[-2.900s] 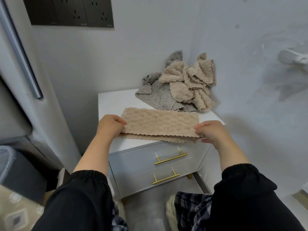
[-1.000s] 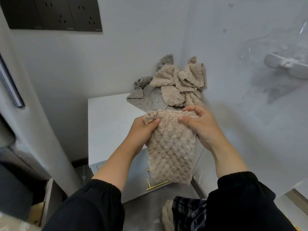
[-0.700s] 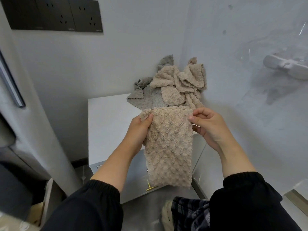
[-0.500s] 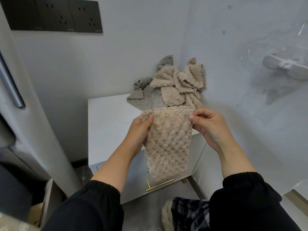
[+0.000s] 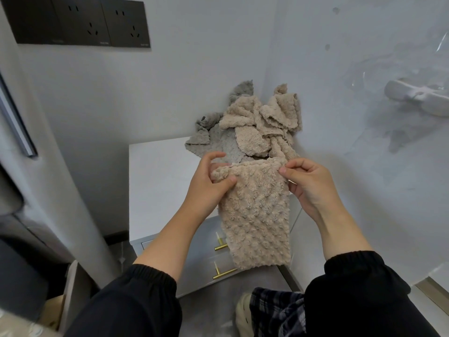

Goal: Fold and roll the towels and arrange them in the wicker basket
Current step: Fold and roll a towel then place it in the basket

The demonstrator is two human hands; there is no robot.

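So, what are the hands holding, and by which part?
The folded beige towel, by its top edge: the left hand grips the left corner, the right hand pinches the right corner. The rest hangs free.

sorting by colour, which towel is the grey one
The grey towel at the back of the cabinet, lying under the crumpled beige towels. The hanging towel in the left hand and right hand is beige too.

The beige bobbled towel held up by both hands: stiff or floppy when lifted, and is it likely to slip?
Probably floppy: the beige bobbled towel hangs straight down from the left hand and right hand, which hold its top corners. Likely light, since thumbs and fingers alone carry it. Its nubbly pile should resist slipping.
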